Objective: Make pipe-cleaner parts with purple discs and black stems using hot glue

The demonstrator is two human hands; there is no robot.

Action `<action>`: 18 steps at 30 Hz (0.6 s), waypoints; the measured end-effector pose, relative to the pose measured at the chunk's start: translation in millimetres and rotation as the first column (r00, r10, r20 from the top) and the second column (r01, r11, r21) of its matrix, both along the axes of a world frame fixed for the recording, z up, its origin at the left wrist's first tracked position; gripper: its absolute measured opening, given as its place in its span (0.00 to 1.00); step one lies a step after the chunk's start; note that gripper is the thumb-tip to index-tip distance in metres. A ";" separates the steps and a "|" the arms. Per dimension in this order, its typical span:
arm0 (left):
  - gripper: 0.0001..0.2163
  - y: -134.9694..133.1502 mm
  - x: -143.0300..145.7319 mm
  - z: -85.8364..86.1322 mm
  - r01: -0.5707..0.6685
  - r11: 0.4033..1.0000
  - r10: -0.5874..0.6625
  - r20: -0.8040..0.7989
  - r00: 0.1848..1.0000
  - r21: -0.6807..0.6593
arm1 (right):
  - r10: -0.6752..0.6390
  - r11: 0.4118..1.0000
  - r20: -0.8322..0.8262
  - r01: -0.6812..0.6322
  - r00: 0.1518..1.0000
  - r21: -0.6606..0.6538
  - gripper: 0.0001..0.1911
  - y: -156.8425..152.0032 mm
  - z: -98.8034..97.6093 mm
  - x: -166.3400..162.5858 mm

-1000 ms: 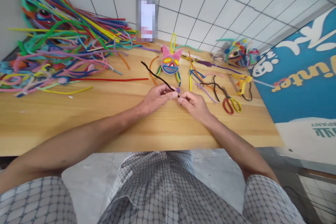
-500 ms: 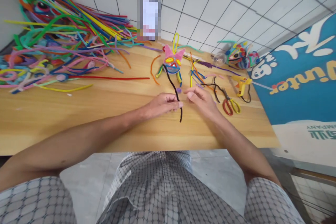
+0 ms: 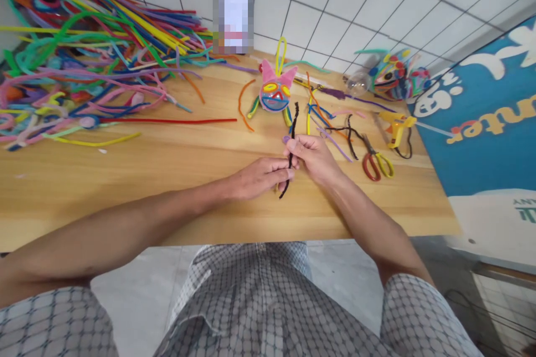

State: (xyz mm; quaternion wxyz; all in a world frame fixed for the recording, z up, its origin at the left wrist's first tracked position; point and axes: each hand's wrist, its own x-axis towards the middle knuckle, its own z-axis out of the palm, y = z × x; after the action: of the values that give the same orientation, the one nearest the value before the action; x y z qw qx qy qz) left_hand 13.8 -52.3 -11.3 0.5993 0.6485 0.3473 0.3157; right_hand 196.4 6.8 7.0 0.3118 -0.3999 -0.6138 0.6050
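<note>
A short black pipe cleaner (image 3: 294,122) stands nearly upright in the picture, pinched by both hands over the table. My left hand (image 3: 264,176) grips its lower part between thumb and fingers. Just above, my right hand (image 3: 312,155) pinches it near the middle, the two hands almost touching. Beyond them sits a small clear ball figure (image 3: 275,95) with pink ears, yellow-ringed eyes, a blue mouth and a yellow loop on top. A small purple piece (image 3: 286,139) shows beside my right fingertips.
Scissors (image 3: 377,165) and a yellow glue gun (image 3: 397,127) lie to the right, near loose pipe cleaner pieces (image 3: 320,111). A large heap of pipe cleaners (image 3: 125,67) covers the back left. Finished colourful figures (image 3: 397,78) and a blurred phone (image 3: 233,11) stand at the back.
My right hand has moved left and closed on the black pipe cleaner, which was in my left hand alone. The pipe cleaner now leans the other way. The view has shifted slightly.
</note>
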 end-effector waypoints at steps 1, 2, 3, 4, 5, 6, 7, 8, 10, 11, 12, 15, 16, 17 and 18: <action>0.15 -0.2 -0.4 1.0 0.012 1.000 -0.012 -0.006 1.000 -0.001 | -0.006 1.000 0.003 0.006 1.000 -0.001 0.28 -0.7 -0.5 0.4; 0.15 -0.5 -0.9 2.0 0.025 1.000 -0.025 -0.013 1.000 -0.002 | -0.009 1.000 0.009 0.009 1.000 0.001 0.28 -1.2 -0.8 0.6; 0.15 -0.9 -1.4 2.8 0.037 0.999 -0.037 -0.017 0.999 -0.004 | -0.006 1.000 0.016 0.006 1.000 0.002 0.29 -1.5 -1.0 0.8; 0.15 -1.4 -1.7 3.3 0.050 0.999 -0.050 -0.021 0.998 -0.005 | 0.001 1.000 0.021 -0.001 1.000 0.000 0.29 -1.3 -0.9 1.0; 0.15 -2.2 -1.8 3.3 0.065 0.998 -0.065 -0.025 0.998 -0.012 | 0.009 1.000 0.023 -0.008 1.000 -0.003 0.29 -0.6 -0.8 1.4; 0.15 -3.1 -1.7 3.1 0.076 0.997 -0.077 -0.025 0.997 -0.022 | 0.010 1.000 0.022 -0.010 1.000 -0.004 0.29 0.6 -0.5 2.2; 0.15 -4.0 -1.4 2.6 0.090 0.995 -0.091 -0.022 0.996 -0.036 | 0.004 1.000 0.018 -0.004 1.000 0.000 0.29 2.1 -0.2 3.2; 0.15 -4.8 -0.9 2.1 0.101 0.993 -0.102 -0.019 0.995 -0.053 | -0.008 1.000 0.013 0.008 1.000 0.009 0.29 3.9 0.1 4.5; 0.15 -5.7 -0.2 1.9 0.110 0.990 -0.112 -0.022 0.993 -0.085 | -0.040 0.998 0.004 0.040 0.999 0.041 0.28 7.5 0.4 7.4; 0.14 -5.6 -0.2 2.4 0.109 0.989 -0.112 -0.031 0.993 -0.096 | -0.053 0.997 -0.004 0.053 0.999 0.056 0.27 8.9 0.6 8.7; 0.14 -5.2 -0.4 3.4 0.112 0.989 -0.117 -0.043 0.992 -0.100 | -0.061 0.996 -0.016 0.062 0.998 0.068 0.27 9.9 0.8 9.8; 0.15 -3.4 -2.6 7.8 0.110 0.992 -0.115 -0.073 0.991 -0.069 | -0.052 0.996 -0.081 0.058 0.995 0.075 0.27 10.8 2.7 11.4; 0.17 -2.7 -3.5 8.8 0.085 0.995 -0.089 -0.074 0.993 -0.050 | -0.037 0.997 -0.102 0.044 0.994 0.066 0.27 10.7 4.1 11.5; 0.19 -2.1 -4.3 9.3 0.038 0.999 -0.040 -0.070 0.997 -0.031 | -0.024 0.998 -0.120 0.031 0.993 0.053 0.28 10.4 5.7 11.5; 0.20 -1.3 -5.0 9.1 -0.028 1.000 0.028 -0.069 0.997 -0.010 | -0.012 0.999 -0.133 0.017 0.991 0.034 0.29 10.2 7.6 11.4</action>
State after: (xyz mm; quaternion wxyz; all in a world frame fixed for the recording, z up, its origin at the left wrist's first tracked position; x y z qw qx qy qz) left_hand 8.8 -53.6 -2.2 0.5861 0.6507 0.3787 0.2994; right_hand 207.9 17.0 14.6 0.3632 -0.3578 -0.5994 0.6170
